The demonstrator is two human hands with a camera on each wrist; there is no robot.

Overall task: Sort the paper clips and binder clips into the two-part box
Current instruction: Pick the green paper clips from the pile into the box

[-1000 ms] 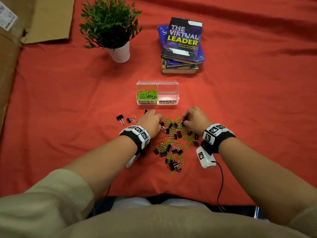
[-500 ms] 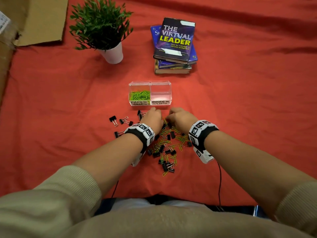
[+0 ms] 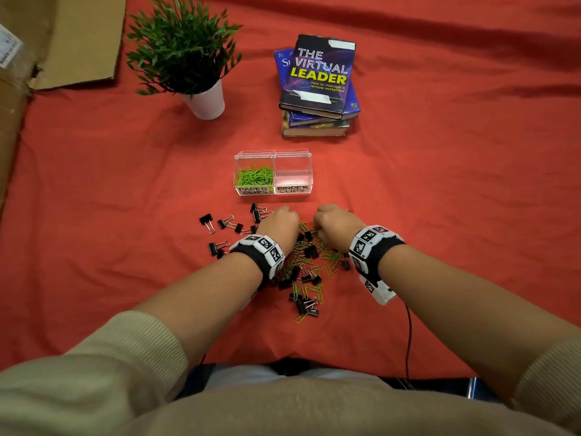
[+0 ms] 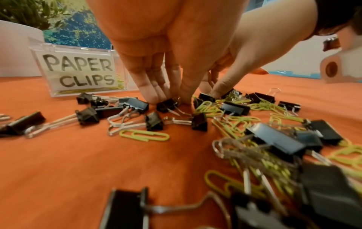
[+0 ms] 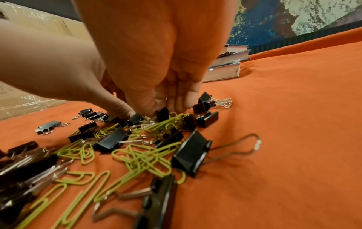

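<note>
A clear two-part box (image 3: 308, 158) stands on the red cloth. Its left part, labelled PAPER CLIPS, holds green paper clips (image 3: 254, 177); the right part, labelled BINDER CLIPS (image 3: 292, 174), looks empty. In front of it lies a mixed pile of green paper clips (image 3: 330, 258) and black binder clips (image 3: 306, 306). My left hand (image 4: 172, 97) points down at the pile's far edge, thumb and fingers pinching a black binder clip (image 4: 166, 105). My right hand (image 5: 164, 108) is close beside it, fingertips closed round another black binder clip (image 5: 163, 114).
Several loose binder clips (image 3: 206, 221) lie left of the pile. A potted plant (image 3: 188, 55) and a stack of books (image 3: 317, 86) stand behind the box. Cardboard (image 3: 63, 39) lies at the far left. A cable (image 3: 408, 338) hangs from my right wrist.
My right hand has moved left, close to my left hand, at the pile's far edge. Both hands' fingers have come down onto binder clips there.
</note>
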